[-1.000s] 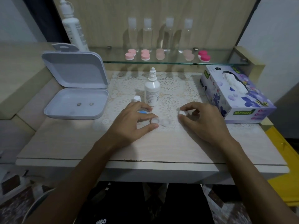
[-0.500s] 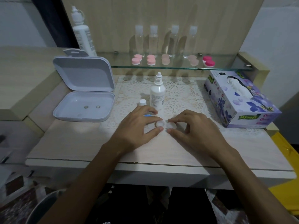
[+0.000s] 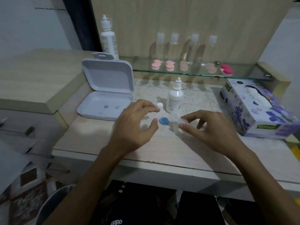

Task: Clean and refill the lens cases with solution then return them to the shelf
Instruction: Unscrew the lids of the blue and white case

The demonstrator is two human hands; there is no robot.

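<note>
While over the table [image 3: 162, 148] — left hand [image 3: 131, 125] spread, empty; right hand [image 3: 209, 127] pinching a white cap [image 3: 184, 122].

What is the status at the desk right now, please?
Left hand open, holding nothing. Right hand pinching white lens case. Blue cap loose between the hands. Solution bottle uncapped behind.

Colours and patterns on the desk
Blue cap [image 3: 164, 121]; white solution bottle [image 3: 175, 99]; pale grey hinged box [image 3: 106, 93]; tissue box [image 3: 258, 109] with purple floral print; pink lens cases [image 3: 170, 65]; white lace mat [image 3: 194, 96].
</note>
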